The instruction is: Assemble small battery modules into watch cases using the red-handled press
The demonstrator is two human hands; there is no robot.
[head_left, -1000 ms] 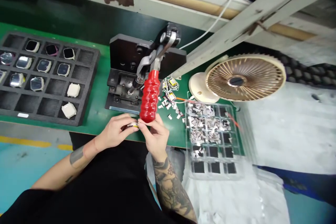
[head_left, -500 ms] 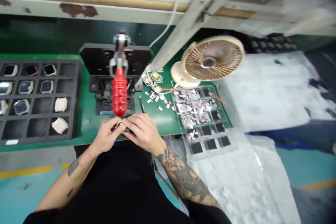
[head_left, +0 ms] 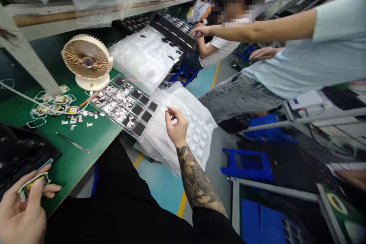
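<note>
At the lower left, my left hand [head_left: 27,207] grips a small watch case [head_left: 33,186] with a pale rim and something yellow and dark inside. The thumb presses over it, while the other fingers wrap behind. My right hand [head_left: 176,125] is in the air over layered white plastic sheets [head_left: 160,141]. Its fingers are loosely curved with a gap at the thumb, and nothing shows between them. Rows of pale square pieces [head_left: 199,131] lie on the sheets to its right. Tweezers [head_left: 73,143] rest on the green table [head_left: 94,137] between my hands.
A clear tray [head_left: 140,137] with small white pieces stands left of my right hand. Behind it are a fan [head_left: 87,59], yellow-and-white parts with wire loops [head_left: 60,100] and a white-wrapped stack [head_left: 145,59]. A person in light blue [head_left: 320,57] stands at the right, near blue stools [head_left: 248,164].
The view has swung to the right. My right hand has let go of the watch case and moved right, away from my left hand, which still holds the case.
</note>
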